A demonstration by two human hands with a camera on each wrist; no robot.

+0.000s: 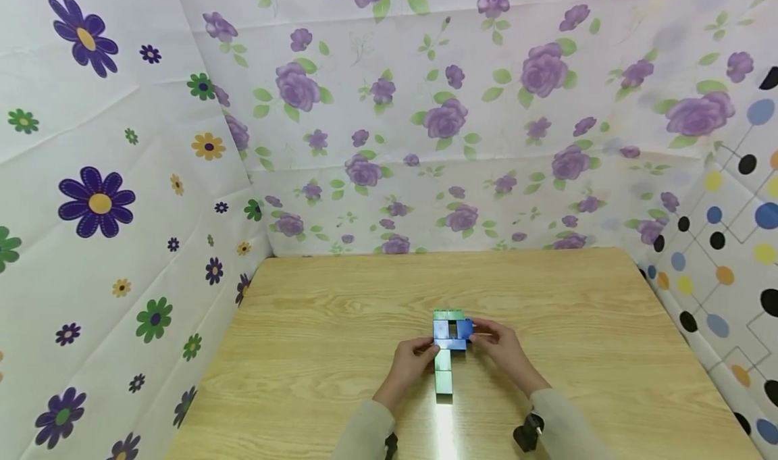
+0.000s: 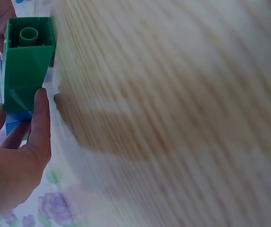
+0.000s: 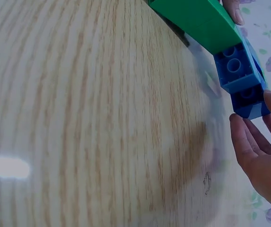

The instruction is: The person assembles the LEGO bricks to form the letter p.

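Observation:
A toy-brick build of green and blue blocks lies on the table, with a green stem of bricks point(image 1: 444, 381) toward me, a blue ring of bricks point(image 1: 442, 329) around a small gap, and a green brick point(image 1: 448, 314) at the far end. My left hand point(image 1: 412, 365) pinches the build from the left, where stem and ring meet. On the right side, my right hand point(image 1: 501, 352) grips the blue brick point(image 1: 464, 329) at the ring's edge between thumb and fingers. Hollow undersides of two blue bricks point(image 3: 233, 66) face the right wrist view, and a green brick's hollow end point(image 2: 29, 35) shows in the left wrist view.
The wood-grain table point(image 1: 328, 298) extends on both sides of the hands. Flowered cloth point(image 1: 389, 142) hangs behind it, with patterned cloth walls on the left and right. A black wrist device point(image 1: 527, 434) sits by the right sleeve.

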